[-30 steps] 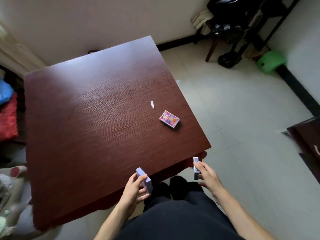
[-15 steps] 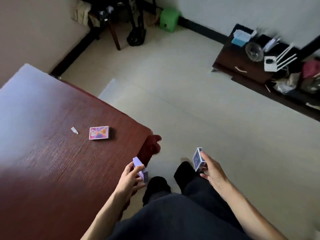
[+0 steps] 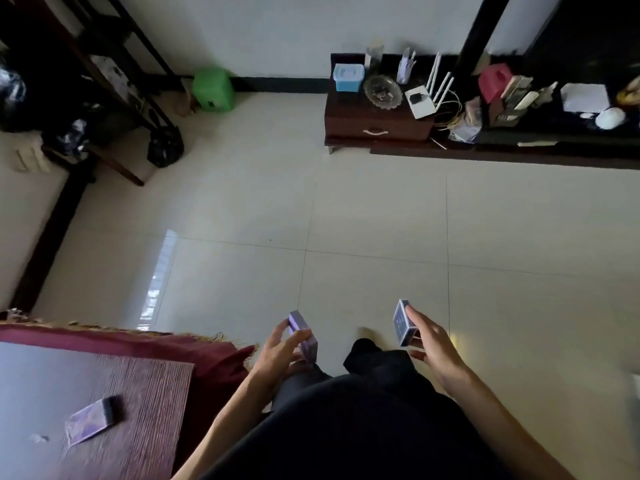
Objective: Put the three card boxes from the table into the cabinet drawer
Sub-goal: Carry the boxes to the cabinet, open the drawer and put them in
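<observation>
My left hand (image 3: 277, 351) grips a purple card box (image 3: 304, 336) held on edge over the floor. A second card box (image 3: 401, 323), blue-purple, stands upright in my right hand (image 3: 434, 344). The third card box (image 3: 91, 420) lies flat and blurred on the dark red table (image 3: 145, 393) at lower left. Across the room at the far wall stands the low dark cabinet (image 3: 353, 109), its drawer (image 3: 375, 132) shut, with a pale curved handle.
A blue box (image 3: 348, 77), a glass dish (image 3: 383, 91), a white router (image 3: 424, 98) and clutter sit on the cabinet. A green stool (image 3: 212, 88) stands by the far wall; a dark rack with bags (image 3: 86, 95) is at left. Pale tiled floor (image 3: 346, 220) lies between.
The view has swung right, away from the table toward the cabinet. Both hands keep their boxes; the third box has slid to the lower left of the frame.
</observation>
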The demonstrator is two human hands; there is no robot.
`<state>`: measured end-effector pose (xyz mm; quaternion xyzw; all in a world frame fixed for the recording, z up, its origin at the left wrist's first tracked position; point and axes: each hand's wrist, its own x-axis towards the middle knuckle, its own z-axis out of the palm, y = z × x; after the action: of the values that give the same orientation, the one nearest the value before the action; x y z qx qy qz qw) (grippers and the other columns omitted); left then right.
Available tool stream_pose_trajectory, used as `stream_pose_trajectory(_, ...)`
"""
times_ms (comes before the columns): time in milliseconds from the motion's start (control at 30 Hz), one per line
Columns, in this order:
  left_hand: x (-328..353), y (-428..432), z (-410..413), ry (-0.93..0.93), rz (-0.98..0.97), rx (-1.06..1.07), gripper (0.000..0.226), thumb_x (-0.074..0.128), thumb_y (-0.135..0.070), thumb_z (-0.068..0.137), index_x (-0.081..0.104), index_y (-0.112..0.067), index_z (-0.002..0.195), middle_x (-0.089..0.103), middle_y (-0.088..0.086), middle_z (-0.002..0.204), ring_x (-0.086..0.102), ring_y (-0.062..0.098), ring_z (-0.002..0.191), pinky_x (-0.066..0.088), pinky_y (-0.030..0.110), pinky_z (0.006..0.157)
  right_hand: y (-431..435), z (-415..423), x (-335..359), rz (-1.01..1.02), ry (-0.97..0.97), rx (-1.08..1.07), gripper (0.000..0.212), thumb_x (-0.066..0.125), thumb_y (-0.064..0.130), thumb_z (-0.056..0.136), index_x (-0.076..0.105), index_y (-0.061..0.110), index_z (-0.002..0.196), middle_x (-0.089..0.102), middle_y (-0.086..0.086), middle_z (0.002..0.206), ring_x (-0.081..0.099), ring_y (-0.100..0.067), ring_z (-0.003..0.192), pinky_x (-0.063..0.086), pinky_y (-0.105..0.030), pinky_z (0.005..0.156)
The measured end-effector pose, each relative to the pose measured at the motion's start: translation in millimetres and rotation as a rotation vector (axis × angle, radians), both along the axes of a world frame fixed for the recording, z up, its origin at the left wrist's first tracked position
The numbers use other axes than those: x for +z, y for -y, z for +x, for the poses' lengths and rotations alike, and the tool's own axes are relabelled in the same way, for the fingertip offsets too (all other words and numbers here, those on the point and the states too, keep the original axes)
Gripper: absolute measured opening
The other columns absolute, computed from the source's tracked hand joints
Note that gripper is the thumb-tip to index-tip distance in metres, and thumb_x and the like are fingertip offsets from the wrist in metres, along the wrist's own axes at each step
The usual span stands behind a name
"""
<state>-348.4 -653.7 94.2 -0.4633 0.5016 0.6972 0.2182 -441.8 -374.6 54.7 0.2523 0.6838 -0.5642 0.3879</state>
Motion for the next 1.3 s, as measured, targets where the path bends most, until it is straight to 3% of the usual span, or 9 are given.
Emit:
stream_pose_trajectory(200, 3.2, -15.2, -84.7, 0.002, -0.044, -0.081, 0.054, 0.072, -0.024, 0.086, 0.047, -0.033, 0.133, 0.068, 0.017, 0.115, 0.067, 0.039, 0.108, 0.055, 0.055, 0.093, -14.9, -60.9, 7.2, -0.038, 0.014, -0.108, 0.025, 0.060, 0.054, 0.092, 0.071, 0.033, 0.101, 0.068, -0.012, 0.107, 0.068, -0.027, 0.097, 0.052, -0.037, 0.078)
stream_pose_trajectory(367, -4.7, -3.0, -142.8, 0.021, -0.028, -0.071, 0.053, 0.071, -0.025, 0.086, 0.047, -0.033, 0.134, 0.068, 0.015, 0.112, 0.069, 0.034, 0.097, 0.057, 0.052, 0.090, -10.5, -116.9, 3.3, -0.062, 0.006, -0.181, 0.016, 0.059, 0.037, 0.099, 0.070, 0.028, 0.106, 0.067, -0.013, 0.112, 0.067, -0.028, 0.098, 0.052, -0.034, 0.076)
stream_pose_trajectory(600, -14.7, 39.3, -239.7, 0.010, -0.007, -0.077, 0.055, 0.067, -0.023, 0.088, 0.045, -0.031, 0.138, 0.067, 0.016, 0.119, 0.065, 0.040, 0.110, 0.054, 0.054, 0.095, 17.8, -212.9, 4.1, -0.012, 0.041, -0.309, 0.020, 0.060, 0.046, 0.096, 0.066, 0.028, 0.101, 0.067, -0.013, 0.112, 0.065, -0.032, 0.105, 0.050, -0.042, 0.084)
stream_pose_trajectory(700, -14.9, 52.4, -287.8, -0.001, -0.033, -0.131, 0.055, 0.069, -0.025, 0.086, 0.046, -0.031, 0.136, 0.068, 0.013, 0.117, 0.067, 0.036, 0.108, 0.055, 0.054, 0.094, 26.4, -248.7, 5.5, -0.019, 0.034, -0.352, 0.024, 0.060, 0.045, 0.097, 0.065, 0.028, 0.113, 0.066, -0.013, 0.115, 0.066, -0.033, 0.107, 0.053, -0.041, 0.080)
stream_pose_trajectory(867, -7.4, 63.3, -379.2, -0.021, -0.050, -0.237, 0.043, 0.071, -0.019, 0.083, 0.056, -0.034, 0.120, 0.070, 0.010, 0.102, 0.069, 0.029, 0.091, 0.059, 0.049, 0.080, 43.0, -305.7, 6.1, -0.016, 0.074, -0.420, 0.036, 0.064, 0.049, 0.092, 0.069, 0.022, 0.115, 0.068, -0.012, 0.111, 0.067, -0.031, 0.102, 0.049, -0.037, 0.076)
stream_pose_trajectory(1033, -4.8, 62.9, -464.8, -0.043, -0.038, -0.230, 0.032, 0.072, -0.017, 0.082, 0.061, -0.041, 0.100, 0.069, 0.012, 0.102, 0.068, 0.026, 0.083, 0.063, 0.044, 0.071, 56.8, -374.2, 1.8, -0.039, 0.081, -0.435, 0.034, 0.065, 0.048, 0.092, 0.069, 0.021, 0.111, 0.067, -0.003, 0.090, 0.064, -0.015, 0.071, 0.045, -0.033, 0.070)
stream_pose_trajectory(1167, -5.4, 56.1, -524.0, -0.008, -0.046, -0.254, 0.031, 0.071, -0.019, 0.083, 0.060, -0.040, 0.104, 0.068, 0.008, 0.097, 0.066, 0.024, 0.081, 0.061, 0.042, 0.074, 61.3, -437.3, -1.0, -0.053, 0.085, -0.436, 0.025, 0.064, 0.046, 0.093, 0.069, 0.025, 0.107, 0.067, -0.006, 0.101, 0.066, -0.024, 0.091, 0.047, -0.035, 0.074)
stream_pose_trajectory(1300, -3.0, 51.1, -586.8, 0.010, -0.072, -0.246, 0.030, 0.070, -0.018, 0.083, 0.061, -0.038, 0.104, 0.069, 0.005, 0.086, 0.063, 0.023, 0.076, 0.057, 0.039, 0.070, 59.7, -511.6, -2.7, -0.055, 0.084, -0.370, 0.027, 0.062, 0.045, 0.095, 0.070, 0.021, 0.104, 0.068, -0.006, 0.094, 0.066, -0.024, 0.086, 0.046, -0.036, 0.071)
